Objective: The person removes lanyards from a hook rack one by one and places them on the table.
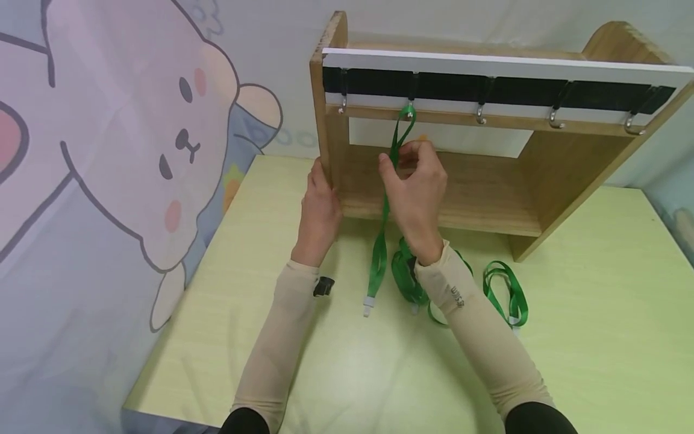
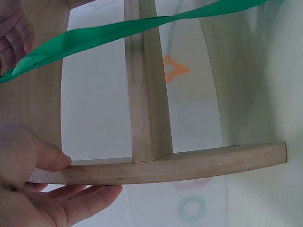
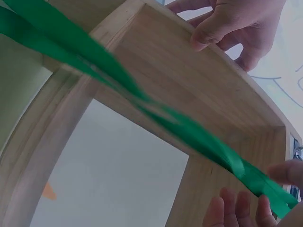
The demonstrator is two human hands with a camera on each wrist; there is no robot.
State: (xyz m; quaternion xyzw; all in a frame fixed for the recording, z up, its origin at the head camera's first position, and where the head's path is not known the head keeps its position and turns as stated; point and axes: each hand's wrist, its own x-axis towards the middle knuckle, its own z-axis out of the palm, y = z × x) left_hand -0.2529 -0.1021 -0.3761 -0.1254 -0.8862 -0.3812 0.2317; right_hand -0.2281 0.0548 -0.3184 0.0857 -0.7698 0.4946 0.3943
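Observation:
A green lanyard (image 1: 378,259) hangs by its loop from the second hook (image 1: 410,111) from the left on a wooden rack. Its white clip end (image 1: 368,304) dangles low, in front of the rack. My right hand (image 1: 420,187) is beside the lanyard's upper part, thumb and fingers apart on either side of the strap. In the right wrist view the green strap (image 3: 189,135) runs between them, close to the fingertips. With my left hand (image 1: 320,211) I grip the rack's left side panel (image 2: 199,168), thumb on one face and fingers on the other.
Below the rack, bunched green lanyards (image 1: 406,274) lie on the pale yellow table (image 1: 217,337), partly behind my right forearm. Another coiled lanyard (image 1: 506,289) lies farther right. A small black clip (image 1: 323,286) is near my left forearm. More hooks (image 1: 480,114) line the rack's black strip.

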